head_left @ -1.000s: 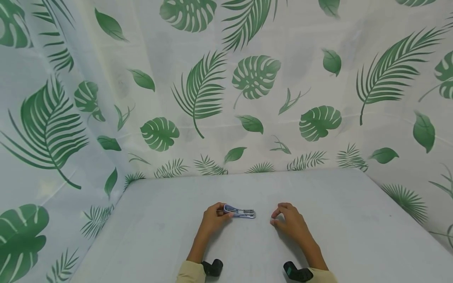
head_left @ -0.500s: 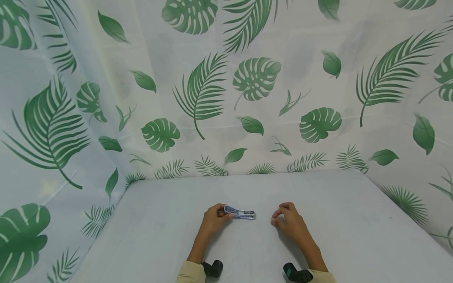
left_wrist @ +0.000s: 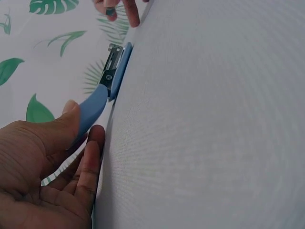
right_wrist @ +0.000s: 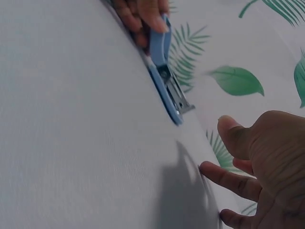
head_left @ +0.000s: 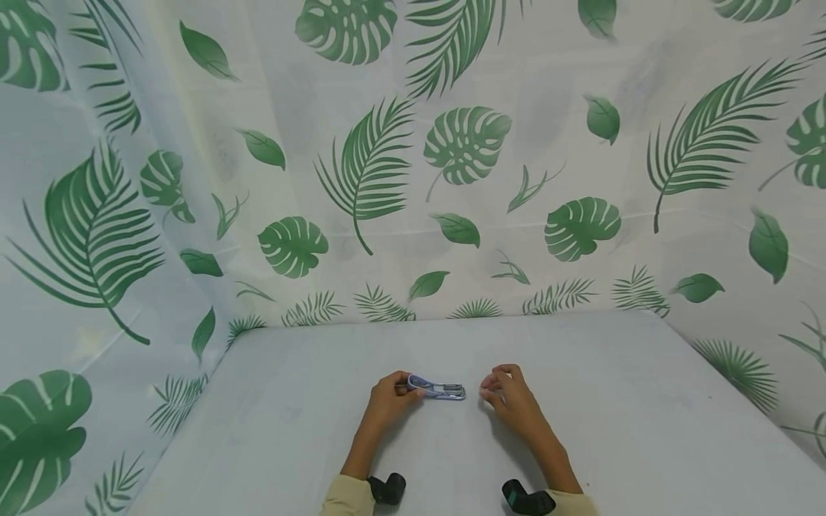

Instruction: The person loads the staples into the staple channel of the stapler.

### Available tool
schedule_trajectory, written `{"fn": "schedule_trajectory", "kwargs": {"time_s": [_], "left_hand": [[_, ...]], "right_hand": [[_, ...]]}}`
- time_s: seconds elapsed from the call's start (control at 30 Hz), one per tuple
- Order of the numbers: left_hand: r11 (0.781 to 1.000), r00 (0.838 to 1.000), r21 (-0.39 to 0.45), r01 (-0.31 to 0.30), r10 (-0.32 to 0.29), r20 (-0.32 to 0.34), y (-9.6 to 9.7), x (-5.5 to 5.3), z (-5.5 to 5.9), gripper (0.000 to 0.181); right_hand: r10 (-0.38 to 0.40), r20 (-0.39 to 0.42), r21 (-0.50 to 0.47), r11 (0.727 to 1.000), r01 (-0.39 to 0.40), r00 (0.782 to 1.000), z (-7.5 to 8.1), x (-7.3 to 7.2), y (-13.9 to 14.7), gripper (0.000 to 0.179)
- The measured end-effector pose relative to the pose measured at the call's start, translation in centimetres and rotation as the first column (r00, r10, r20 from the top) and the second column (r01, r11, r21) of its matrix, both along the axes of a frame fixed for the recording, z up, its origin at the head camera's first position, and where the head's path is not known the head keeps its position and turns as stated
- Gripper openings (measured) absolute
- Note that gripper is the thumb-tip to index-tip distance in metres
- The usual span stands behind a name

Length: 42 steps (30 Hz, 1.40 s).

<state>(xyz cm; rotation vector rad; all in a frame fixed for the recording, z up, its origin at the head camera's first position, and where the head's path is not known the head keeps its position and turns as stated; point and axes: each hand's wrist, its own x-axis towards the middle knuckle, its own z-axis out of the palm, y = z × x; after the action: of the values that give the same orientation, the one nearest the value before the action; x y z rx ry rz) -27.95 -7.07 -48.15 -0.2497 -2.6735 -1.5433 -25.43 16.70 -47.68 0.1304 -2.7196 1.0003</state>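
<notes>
My left hand (head_left: 389, 401) grips the rounded blue handle end of a blue stapler (head_left: 445, 391), thumb on one side. Its handle is swung up, so the metal magazine (left_wrist: 110, 66) shows above the blue base, which lies along the white tabletop. To the right of the stapler's metal end, a short gap away, hovers my right hand (head_left: 516, 401), fingers loosely bent. In the right wrist view its thumb (right_wrist: 229, 136) and fingers (right_wrist: 233, 181) stand apart with nothing visible between them, and two fingertips are at the table surface.
A white-covered table (head_left: 310, 430) lies under both hands. Behind it and at both sides hangs white cloth (head_left: 387, 279) printed with green leaves. Black wrist devices (head_left: 389, 489) sit at the cuffs of the light yellow sleeves (head_left: 348, 496).
My right hand has moved left, closer to the stapler's metal end. The left hand and the stapler have stayed in place.
</notes>
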Motion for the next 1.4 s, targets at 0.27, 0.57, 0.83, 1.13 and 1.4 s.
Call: {"fn": "schedule_trajectory", "kwargs": {"time_s": [0.27,0.57,0.83,1.13,1.4], "left_hand": [[1.0,1.0,-0.01,-0.004,0.004,0.004,-0.1,-0.4,-0.1,0.03],[1.0,1.0,-0.021,-0.002,0.002,0.0,-0.3,-0.4,0.0,0.03],[1.0,1.0,-0.022,0.008,-0.008,0.003,-0.3,-0.4,-0.2,0.033],[1.0,1.0,-0.011,0.018,-0.019,-0.014,-0.2,-0.4,-0.2,0.032],[1.0,1.0,0.002,0.013,-0.013,-0.013,-0.1,-0.3,-0.1,0.032]], "right_hand": [[0.052,-0.073,0.001,0.999,-0.052,0.996,-0.1,-0.4,-2.2,0.008],[0.092,-0.107,0.083,0.993,-0.083,0.99,-0.2,-0.7,-3.7,0.011],[0.096,-0.133,0.132,0.988,-0.079,0.986,-0.4,-1.0,-4.5,0.013],[0.091,-0.166,0.233,0.971,-0.051,0.982,-0.4,-1.4,-5.3,0.013],[0.064,-0.145,0.288,0.958,-0.02,0.987,-0.5,-1.7,-5.7,0.013]]}}
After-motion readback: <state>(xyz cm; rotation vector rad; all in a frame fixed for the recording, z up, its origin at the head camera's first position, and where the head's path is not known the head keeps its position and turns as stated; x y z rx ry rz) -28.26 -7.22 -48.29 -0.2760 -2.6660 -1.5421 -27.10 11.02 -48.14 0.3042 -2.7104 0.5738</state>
